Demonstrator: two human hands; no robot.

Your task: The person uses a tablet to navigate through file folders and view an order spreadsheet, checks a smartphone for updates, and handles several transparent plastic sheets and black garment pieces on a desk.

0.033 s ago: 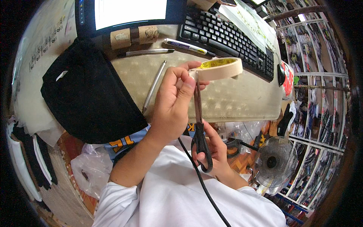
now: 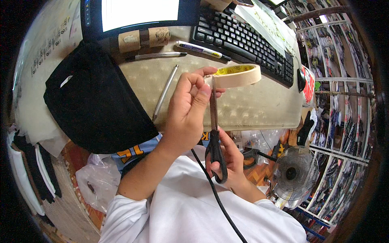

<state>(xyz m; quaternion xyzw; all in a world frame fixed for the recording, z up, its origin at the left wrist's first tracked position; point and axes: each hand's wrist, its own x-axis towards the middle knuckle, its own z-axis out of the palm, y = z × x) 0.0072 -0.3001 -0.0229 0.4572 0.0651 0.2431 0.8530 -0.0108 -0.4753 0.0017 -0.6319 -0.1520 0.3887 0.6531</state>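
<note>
A roll of cream masking tape (image 2: 243,78) with a yellow inner core hangs above the desk, pinched at its left end by the thumb and fingers of my left hand (image 2: 187,106). My right hand (image 2: 232,158) is closed around the black handles of a pair of scissors (image 2: 214,141). Their narrow blades point up, and the tips meet the tape right beside my left thumb. Whether the blades have cut into the tape cannot be made out.
On the desk (image 2: 251,107) lie a silver pen (image 2: 165,93), a marker (image 2: 200,50), a keyboard (image 2: 243,40) and black folded cloth (image 2: 93,101). A monitor (image 2: 139,14) stands behind. Right of me are a fan (image 2: 295,173) and packed shelves (image 2: 340,85); a black cable (image 2: 216,194) crosses my shirt.
My left hand and the tape roll have shifted very slightly right and down. The scissor blades have moved a little to the right with them.
</note>
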